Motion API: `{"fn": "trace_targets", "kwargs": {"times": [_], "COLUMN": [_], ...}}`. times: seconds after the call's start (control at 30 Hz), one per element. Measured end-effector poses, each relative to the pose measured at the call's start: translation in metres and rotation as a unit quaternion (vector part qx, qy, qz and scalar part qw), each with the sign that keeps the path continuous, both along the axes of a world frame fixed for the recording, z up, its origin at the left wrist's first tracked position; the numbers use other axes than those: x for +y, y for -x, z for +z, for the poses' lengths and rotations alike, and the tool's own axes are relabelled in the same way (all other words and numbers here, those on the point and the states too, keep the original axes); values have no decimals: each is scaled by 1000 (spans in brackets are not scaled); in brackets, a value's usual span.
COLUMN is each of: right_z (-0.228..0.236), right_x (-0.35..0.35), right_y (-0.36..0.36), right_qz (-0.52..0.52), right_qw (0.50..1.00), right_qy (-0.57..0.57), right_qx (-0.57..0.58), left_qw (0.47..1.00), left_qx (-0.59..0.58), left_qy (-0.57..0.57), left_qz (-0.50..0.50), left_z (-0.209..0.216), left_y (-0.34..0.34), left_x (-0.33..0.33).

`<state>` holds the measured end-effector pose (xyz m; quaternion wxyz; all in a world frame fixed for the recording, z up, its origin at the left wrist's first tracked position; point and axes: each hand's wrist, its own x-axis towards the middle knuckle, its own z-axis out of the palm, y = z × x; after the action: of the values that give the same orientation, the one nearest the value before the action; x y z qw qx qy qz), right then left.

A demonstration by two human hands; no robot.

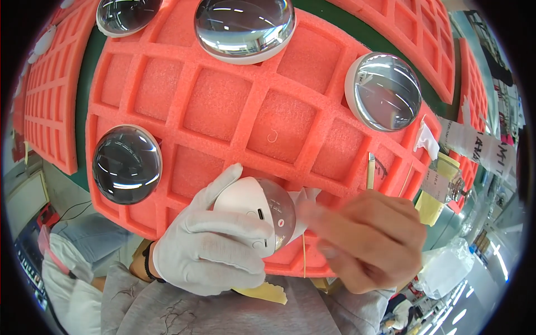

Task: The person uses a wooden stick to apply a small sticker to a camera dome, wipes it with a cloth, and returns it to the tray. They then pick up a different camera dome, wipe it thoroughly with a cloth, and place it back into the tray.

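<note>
My left hand [209,240], in a white glove, is closed around a clear-domed device [243,204] with a white base. The base has a small dark slot and round marks, and a small red mark shows near the dome's rim. My right hand [374,240] is bare, its fingers curled and blurred by motion. A white cloth [302,204] lies at its fingertips, against the clear dome; its exact hold is partly hidden. Beneath both hands is a red foam tray [220,106] with square pockets.
Similar glass-like domes sit on the tray: one at left [127,164], one at top [245,28], one at right [385,92]. More red foam trays [53,97] stand around it. Taped paper labels [474,145] and a clear plastic bag [446,268] are at right.
</note>
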<state>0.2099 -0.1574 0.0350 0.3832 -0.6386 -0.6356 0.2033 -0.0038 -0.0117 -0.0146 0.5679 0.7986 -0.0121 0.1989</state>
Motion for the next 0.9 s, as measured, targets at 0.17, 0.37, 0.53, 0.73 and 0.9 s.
{"fn": "trace_targets", "kwargs": {"times": [0.17,0.37,0.53,0.73,0.9], "right_z": [9,2,6,-20,-15], "right_x": [-10,-17,-19,2,3], "right_y": [10,16,18,28,41], "right_qz": [35,-14,59,-15,-3], "right_qw": [996,997,985,999,999], "right_qy": [80,62,154,45,49], "right_qx": [-14,50,49,-4,-7], "left_qw": [1000,1000,999,999,1000], "left_qx": [-8,-6,-11,-41,-9], "left_qy": [6,-18,-14,-5,2], "left_qz": [10,-5,-30,-12,-19], "left_z": [-5,-7,-1,-3,7], "left_y": [1,6,6,9,22], "left_x": [2,1,7,1,1]}}
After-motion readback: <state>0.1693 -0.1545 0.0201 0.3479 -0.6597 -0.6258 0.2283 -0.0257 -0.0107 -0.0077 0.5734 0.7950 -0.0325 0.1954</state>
